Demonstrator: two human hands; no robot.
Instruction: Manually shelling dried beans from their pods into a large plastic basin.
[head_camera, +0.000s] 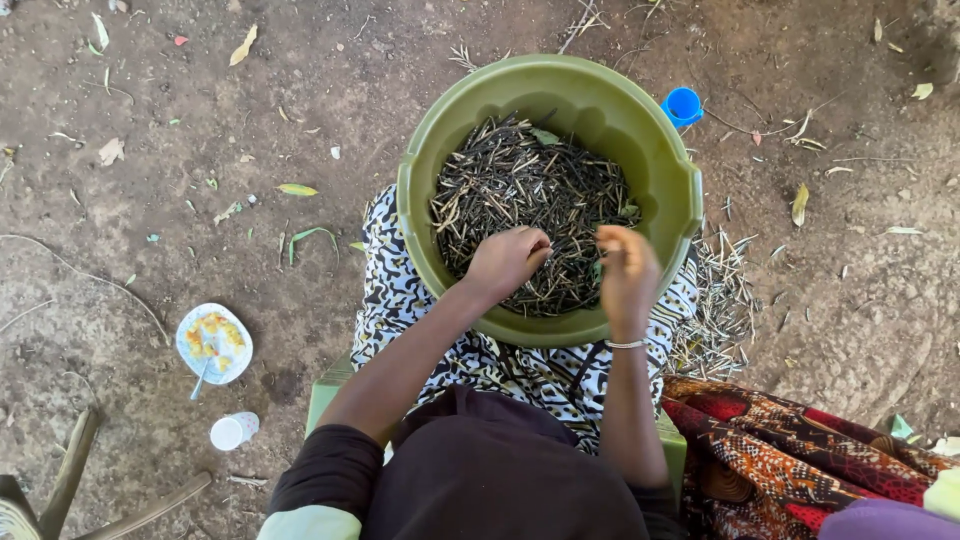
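Dry dark bean pods (525, 190) fill the olive-green plastic basin (445, 120), heaped thickest toward its far side. The basin rests on the person's lap over a black-and-white patterned cloth (395, 285), probably so both hands reach the pile without bending. Left hand (505, 262) sits at the basin's near edge, fingers curled in tight, pinching what looks like one thin pod at the fingertips. Right hand (627, 275) is just beside it, also over the near edge of the basin, fingers bunched narrow around a pod or bit of husk; exact hold is too small to tell. A thin bracelet (627, 344) circles the right wrist below the basin rim. The hands are close together, nearly meeting, as for pulling a pod apart between them.

Right of the basin, a scatter of pale empty husks (722, 310) lies on the ground, likely dropped there to keep them apart from the pods inside. Beyond the basin's far-right rim sits a small blue cup (683, 104). Well left of the basin on bare dirt (150, 120): a white plate (214, 343) with yellowish food remains and a spoon, and a white cup (232, 431) nearer the viewer. Near-right of the basin, a red-orange patterned fabric (780, 440) belongs to someone seated beside
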